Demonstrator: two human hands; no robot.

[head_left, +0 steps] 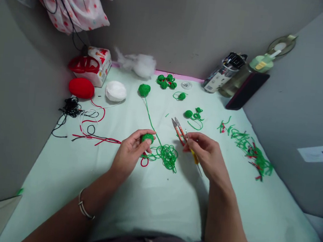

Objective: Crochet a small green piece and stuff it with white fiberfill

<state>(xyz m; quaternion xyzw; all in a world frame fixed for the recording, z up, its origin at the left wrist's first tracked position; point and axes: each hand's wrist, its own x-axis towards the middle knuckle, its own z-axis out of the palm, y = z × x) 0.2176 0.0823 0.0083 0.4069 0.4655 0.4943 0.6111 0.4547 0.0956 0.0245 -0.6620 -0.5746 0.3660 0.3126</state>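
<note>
A small green crocheted piece (pixel 147 138) is pinched between the thumb and fingers of my left hand (pixel 131 148). My right hand (pixel 204 151) is closed around a crochet hook with a yellow handle (pixel 195 157). Thread snips (pixel 178 128) with orange handles lie at its fingertips, blades pointing away from me; whether the fingers also grip them I cannot tell. Between the hands rests a loose tangle of green yarn (pixel 168 156), with a strand running up to a green yarn ball (pixel 144 90). A red loop of yarn (pixel 144 161) shows below the left hand.
At the left are a red yarn ball (pixel 81 88), a white yarn ball (pixel 116 91) and tangled black yarn (pixel 72 106). White stuffing (pixel 144 66) and green crocheted pieces (pixel 166 82) sit at the back. Yarn scraps (pixel 247 146), a bottle (pixel 236 82) and a phone-like dark slab (pixel 247 92) are right.
</note>
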